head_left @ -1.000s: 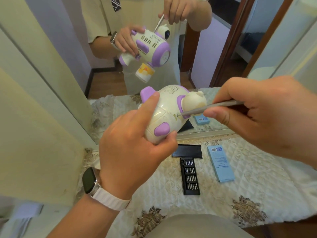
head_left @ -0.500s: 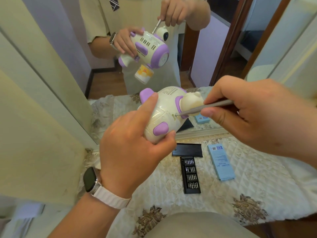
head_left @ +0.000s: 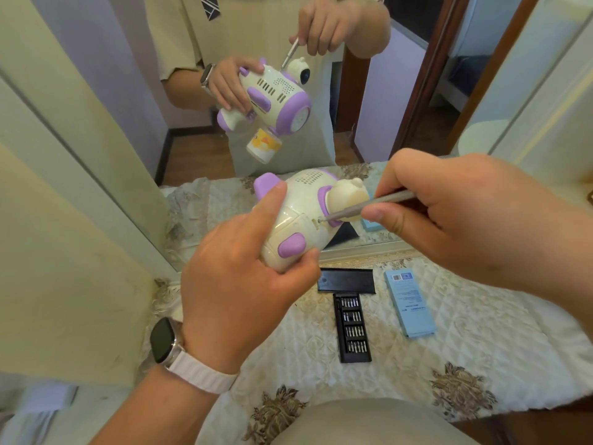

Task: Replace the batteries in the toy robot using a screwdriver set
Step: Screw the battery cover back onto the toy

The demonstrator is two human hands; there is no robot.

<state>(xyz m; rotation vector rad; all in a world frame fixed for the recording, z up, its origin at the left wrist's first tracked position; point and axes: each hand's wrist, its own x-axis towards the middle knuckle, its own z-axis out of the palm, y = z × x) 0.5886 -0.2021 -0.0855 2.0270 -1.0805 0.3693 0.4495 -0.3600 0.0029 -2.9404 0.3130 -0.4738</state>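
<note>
A cream and purple toy robot (head_left: 301, 216) is held up in front of a mirror, lying on its side. My left hand (head_left: 244, 277) grips its lower body, index finger laid along the shell and thumb under it. My right hand (head_left: 455, 216) pinches a slim grey screwdriver (head_left: 369, 207). The screwdriver tip sits in a screw hole on the toy's body, beside the purple collar under the toy's head.
Below, on a quilted floral cloth (head_left: 481, 342), lie the open black bit tray (head_left: 351, 327), its black lid (head_left: 346, 280) and a light blue box (head_left: 409, 303). A mirror (head_left: 401, 101) stands right behind the toy. A cream wall panel (head_left: 64, 252) closes the left side.
Both hands with the toy and screwdriver drifted slightly left and down in view. The screwdriver tip stays at the same screw hole.
</note>
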